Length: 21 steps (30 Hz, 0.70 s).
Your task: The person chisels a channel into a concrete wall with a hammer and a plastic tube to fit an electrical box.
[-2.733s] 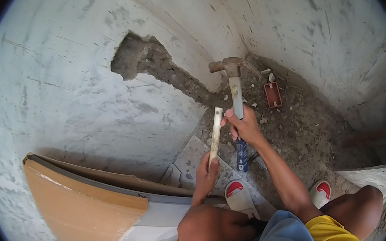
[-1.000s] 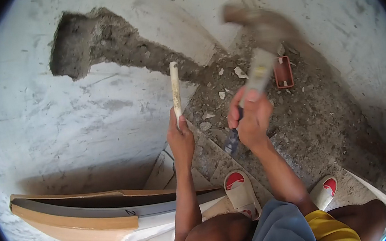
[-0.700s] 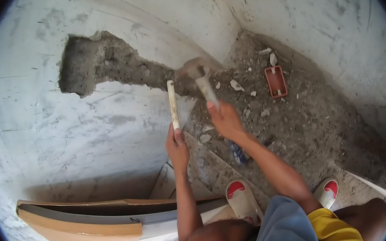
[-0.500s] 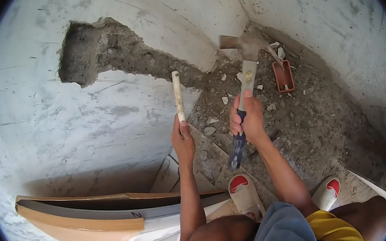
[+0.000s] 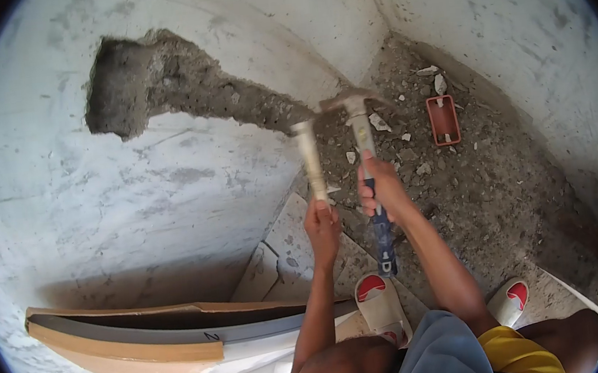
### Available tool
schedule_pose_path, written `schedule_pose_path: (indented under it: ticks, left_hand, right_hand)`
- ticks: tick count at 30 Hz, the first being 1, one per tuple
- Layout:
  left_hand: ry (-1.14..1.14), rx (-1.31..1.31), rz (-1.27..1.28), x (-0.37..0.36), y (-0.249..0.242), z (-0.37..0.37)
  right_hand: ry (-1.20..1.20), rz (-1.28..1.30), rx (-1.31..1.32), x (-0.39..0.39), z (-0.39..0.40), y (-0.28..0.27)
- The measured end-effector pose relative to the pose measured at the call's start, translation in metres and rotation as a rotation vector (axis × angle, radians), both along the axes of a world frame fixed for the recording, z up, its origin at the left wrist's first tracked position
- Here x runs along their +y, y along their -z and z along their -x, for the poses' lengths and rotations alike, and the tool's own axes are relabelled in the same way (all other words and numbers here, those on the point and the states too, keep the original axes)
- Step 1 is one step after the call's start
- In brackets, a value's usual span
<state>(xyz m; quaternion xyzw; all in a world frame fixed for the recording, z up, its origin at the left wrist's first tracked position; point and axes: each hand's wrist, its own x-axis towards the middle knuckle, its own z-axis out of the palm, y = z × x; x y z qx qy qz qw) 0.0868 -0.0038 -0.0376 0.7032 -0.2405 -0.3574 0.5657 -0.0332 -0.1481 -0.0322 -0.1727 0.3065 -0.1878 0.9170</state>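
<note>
My left hand (image 5: 323,229) is closed around the lower end of a short off-white pipe (image 5: 312,162), which points up toward the wall and is blurred by motion. In my right hand (image 5: 387,190) is a claw hammer (image 5: 362,127), gripped around the middle of its handle, with the blue-black grip end below my fist. The hammer head sits just right of the pipe's top, with a small gap between them. Up and to the left, a rough chased channel (image 5: 178,79) cuts through the pale wall (image 5: 191,198) and runs down toward the corner.
Rubble and plaster chips cover the dirt floor (image 5: 475,197). A small reddish rectangular box (image 5: 444,122) lies there, right of the hammer. Broken tiles (image 5: 289,231) lie by the left wall, near a long cardboard-wrapped panel (image 5: 134,349). My slippered feet (image 5: 381,305) stand below.
The pipe has moved right and slightly down with my left hand. The hammer has swung left and down, bringing its head close to the pipe's top.
</note>
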Motion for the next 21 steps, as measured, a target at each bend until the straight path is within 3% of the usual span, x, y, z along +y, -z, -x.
schedule_pose_path:
  ticks: [1, 3, 5, 7, 16, 21]
  left_hand:
    - [-0.019, 0.002, 0.002, 0.000, -0.007, 0.003]
    - [0.113, -0.623, -0.222, -0.010, -0.034, 0.006]
    - [0.060, -0.574, -0.288, -0.016, -0.064, 0.009]
    - [0.011, -0.774, -0.254, -0.019, -0.071, 0.006]
    - [-0.090, -0.806, -0.211, -0.038, -0.100, -0.020]
    - [-0.142, -0.758, -0.076, -0.043, -0.089, -0.033]
  right_hand:
    - [0.037, 0.086, 0.033, -0.001, 0.004, 0.001]
    - [0.043, 0.153, 0.043, -0.004, 0.011, -0.001]
    - [0.046, 0.244, 0.060, -0.005, 0.016, -0.004]
    - [0.098, 0.261, 0.003, -0.004, 0.015, -0.010]
    - [0.101, 0.739, 0.092, 0.000, 0.011, -0.040]
    - [0.200, 1.126, 0.202, -0.003, 0.008, -0.054]
